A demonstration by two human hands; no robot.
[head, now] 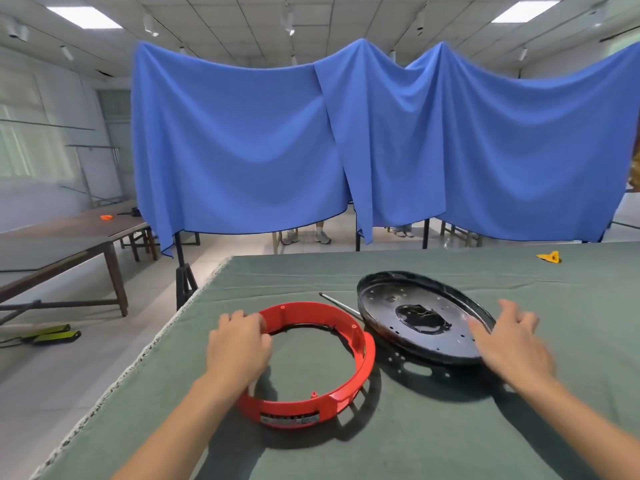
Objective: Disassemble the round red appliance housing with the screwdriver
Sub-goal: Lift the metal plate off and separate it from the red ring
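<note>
Red ring [360, 355] lies flat on the table [450, 427], black plate [398, 299] tilted just right of it, screwdriver [337, 301] behind. Left hand [239, 344] curls over the ring's left rim; right hand [509, 337], fingers spread, probably touches the plate. Ring looks light, stiff, thin plastic: grip rim.

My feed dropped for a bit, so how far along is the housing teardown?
Done: the red ring and the black base plate lie apart on the green cloth. In hand: the left hand grips the ring's rim; the right hand hovers open at the plate's edge. The screwdriver lies unused behind them. Remaining screws: cannot tell.
</note>
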